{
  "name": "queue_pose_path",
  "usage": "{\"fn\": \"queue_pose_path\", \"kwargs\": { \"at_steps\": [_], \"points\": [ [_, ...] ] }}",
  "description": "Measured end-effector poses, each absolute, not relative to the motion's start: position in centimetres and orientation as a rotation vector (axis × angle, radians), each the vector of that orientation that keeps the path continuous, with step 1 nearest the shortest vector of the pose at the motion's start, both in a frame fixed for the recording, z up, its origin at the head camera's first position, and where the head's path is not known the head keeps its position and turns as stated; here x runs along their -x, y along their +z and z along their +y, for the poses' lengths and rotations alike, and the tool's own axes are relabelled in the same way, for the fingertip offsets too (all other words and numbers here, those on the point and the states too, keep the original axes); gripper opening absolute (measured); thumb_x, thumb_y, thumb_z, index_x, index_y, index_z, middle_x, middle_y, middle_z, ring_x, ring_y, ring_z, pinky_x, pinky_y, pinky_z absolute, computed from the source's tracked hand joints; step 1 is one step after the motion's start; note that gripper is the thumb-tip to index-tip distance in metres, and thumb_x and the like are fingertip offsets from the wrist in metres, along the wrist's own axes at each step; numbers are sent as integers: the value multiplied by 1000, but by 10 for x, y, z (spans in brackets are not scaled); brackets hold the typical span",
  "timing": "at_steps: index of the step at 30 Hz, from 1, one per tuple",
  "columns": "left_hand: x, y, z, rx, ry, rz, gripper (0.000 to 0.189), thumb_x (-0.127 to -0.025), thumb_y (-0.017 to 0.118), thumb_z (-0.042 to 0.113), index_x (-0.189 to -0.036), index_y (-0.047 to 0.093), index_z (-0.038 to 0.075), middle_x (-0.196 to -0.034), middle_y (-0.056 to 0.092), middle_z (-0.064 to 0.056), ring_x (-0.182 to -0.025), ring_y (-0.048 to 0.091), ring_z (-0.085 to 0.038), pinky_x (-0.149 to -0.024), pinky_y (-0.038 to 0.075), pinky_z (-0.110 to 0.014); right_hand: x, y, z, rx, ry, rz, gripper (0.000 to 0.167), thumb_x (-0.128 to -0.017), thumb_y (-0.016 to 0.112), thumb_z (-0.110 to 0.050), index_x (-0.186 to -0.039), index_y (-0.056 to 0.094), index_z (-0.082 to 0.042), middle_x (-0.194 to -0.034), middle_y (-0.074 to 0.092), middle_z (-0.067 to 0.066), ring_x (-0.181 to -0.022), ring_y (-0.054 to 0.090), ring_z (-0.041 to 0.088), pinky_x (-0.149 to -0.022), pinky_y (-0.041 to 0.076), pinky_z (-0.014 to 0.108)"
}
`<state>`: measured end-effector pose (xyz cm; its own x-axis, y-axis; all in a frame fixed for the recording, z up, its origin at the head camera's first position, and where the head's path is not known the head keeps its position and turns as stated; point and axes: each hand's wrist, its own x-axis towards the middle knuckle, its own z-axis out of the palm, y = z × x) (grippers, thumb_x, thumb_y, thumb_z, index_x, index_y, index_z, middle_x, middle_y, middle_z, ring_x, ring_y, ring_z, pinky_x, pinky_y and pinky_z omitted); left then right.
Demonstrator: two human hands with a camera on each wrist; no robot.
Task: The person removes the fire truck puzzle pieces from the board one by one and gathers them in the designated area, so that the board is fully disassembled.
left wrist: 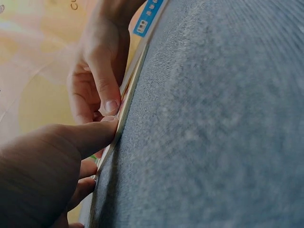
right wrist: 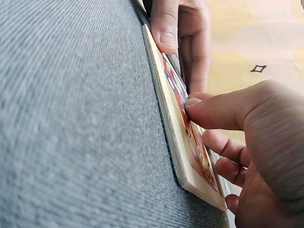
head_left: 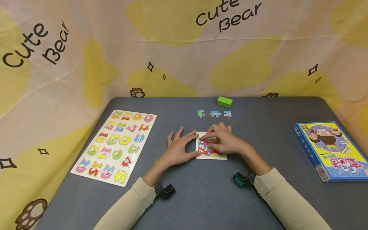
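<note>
Beneath my right fingers [right wrist: 216, 111], puzzle board [head_left: 204, 148] on tabletop [head_left: 201, 195]; whether they pinch anything, I cannot tell. My left fingers [left wrist: 95, 135], fairly straight, touch board's left edge. Three loose pieces [head_left: 214, 113] beyond fingers. If left ones slip while right press, board could skid.

**"Cute Bear" Twice, Numerals on a Board**

"Cute Bear" [head_left: 239, 19] is printed in black on the backdrop [head_left: 184, 57], at left and top centre. The number board [head_left: 116, 164] carries coloured numerals [head_left: 120, 176]: 0 to 5 down its right side, 6 to 10 beside them. The box [head_left: 310, 159] bears pink characters [head_left: 346, 163], too small to read.
</note>
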<state>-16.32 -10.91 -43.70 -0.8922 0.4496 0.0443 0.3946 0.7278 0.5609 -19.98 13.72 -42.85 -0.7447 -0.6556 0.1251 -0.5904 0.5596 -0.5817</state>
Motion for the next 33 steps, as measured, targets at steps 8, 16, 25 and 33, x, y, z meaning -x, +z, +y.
{"fn": "queue_pose_path", "kwargs": {
  "at_steps": [8,16,25,33],
  "points": [
    [163,-437,-110,-701,897,2830,65,-90,75,45,-148,55,23,-161,44,3,-159,10,-39,-118,-5,-70,199,-429,135,1035,-974,2643,32,-90,74,-13,-120,77,-25,-108,58,-1,-97,36,21,-82,15,42],
    [162,-435,-112,-708,890,2830,64,-90,75,45,-147,56,24,-160,45,4,-159,11,-39,-118,-4,-71,199,-430,136,1047,-1021,2612,33,-90,75,-12,-121,77,-23,-109,58,0,-96,34,22,-82,14,45],
    [164,-437,-111,-716,891,2849,64,-89,76,45,-146,58,23,-158,48,5,-159,13,-38,-118,-3,-70,200,-429,136,1017,-1026,2610,32,-90,75,-12,-119,78,-24,-107,58,-2,-95,34,21,-82,14,44],
    [165,-437,-110,-741,912,2826,65,-90,76,42,-148,56,20,-160,47,1,-157,19,-36,-120,2,-68,200,-428,136,983,-1029,2601,32,-90,74,-13,-120,77,-26,-111,59,-2,-97,35,20,-82,14,43]
  ]
}}
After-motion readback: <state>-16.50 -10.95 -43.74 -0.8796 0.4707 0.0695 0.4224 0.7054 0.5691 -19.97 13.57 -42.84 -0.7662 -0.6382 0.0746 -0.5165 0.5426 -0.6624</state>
